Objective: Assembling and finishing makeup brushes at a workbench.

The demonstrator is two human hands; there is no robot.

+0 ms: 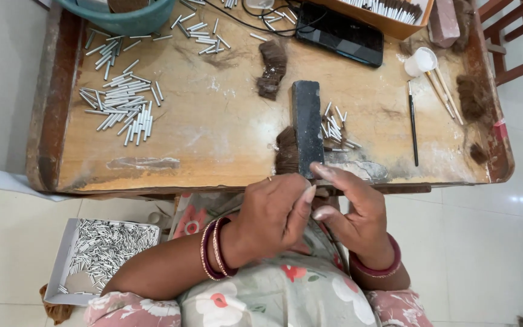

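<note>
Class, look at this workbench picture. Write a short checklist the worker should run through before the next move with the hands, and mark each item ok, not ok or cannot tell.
1. Both hands meet at the near table edge: left hand and right hand close together. Ok.
2. What the fingers pinch: hidden between them. Cannot tell.
3. Dark block lies flat, next to the brown hair tuft. Ok.
4. Small metal tubes lie close beside the block. Ok.
5. Big pile of tubes lies loose, scattered across the table. Not ok.
6. Thin brush lies apart from the hands. Ok.
</note>
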